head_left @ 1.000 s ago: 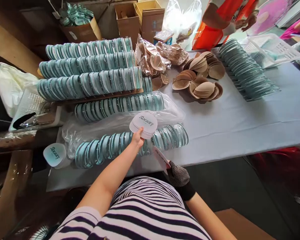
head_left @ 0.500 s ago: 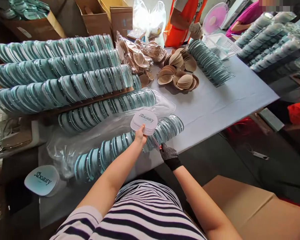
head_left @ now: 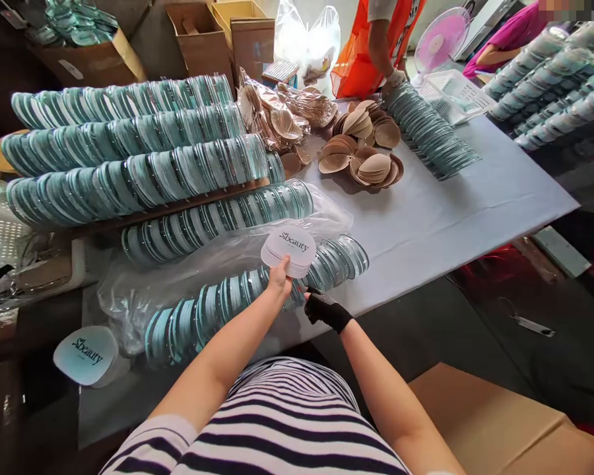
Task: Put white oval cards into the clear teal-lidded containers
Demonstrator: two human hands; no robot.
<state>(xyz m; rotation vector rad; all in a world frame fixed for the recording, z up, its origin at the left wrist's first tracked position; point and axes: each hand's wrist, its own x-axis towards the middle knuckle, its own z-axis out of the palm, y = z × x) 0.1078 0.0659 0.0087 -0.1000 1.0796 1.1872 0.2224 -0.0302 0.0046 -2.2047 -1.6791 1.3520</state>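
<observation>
My bare left hand [head_left: 280,278] grips a fanned stack of white rounded cards [head_left: 288,251] printed with "beauty", thumb on top. Under and around it runs a leaning row of glass discs [head_left: 228,295] with pale pieces between them, on the near table edge. My right hand [head_left: 327,309], in a black fingerless glove, is at the near side of this row, just right of the left hand. Its fingers are curled, and whatever is at the fingertips is hidden or too small to make out. A second stack of "beauty" cards [head_left: 86,355] lies at the left.
More rows of discs [head_left: 138,171] fill the left, beside clear plastic film [head_left: 178,257]. Brown oval pads [head_left: 361,161] lie at the back, near another person's gloved hand [head_left: 395,79] on a further row [head_left: 430,128]. A cardboard box [head_left: 505,422] stands at lower right.
My right hand has moved left, closer to the left hand and the disc row. The card it pinched half a second ago no longer shows. The view has shifted slightly.
</observation>
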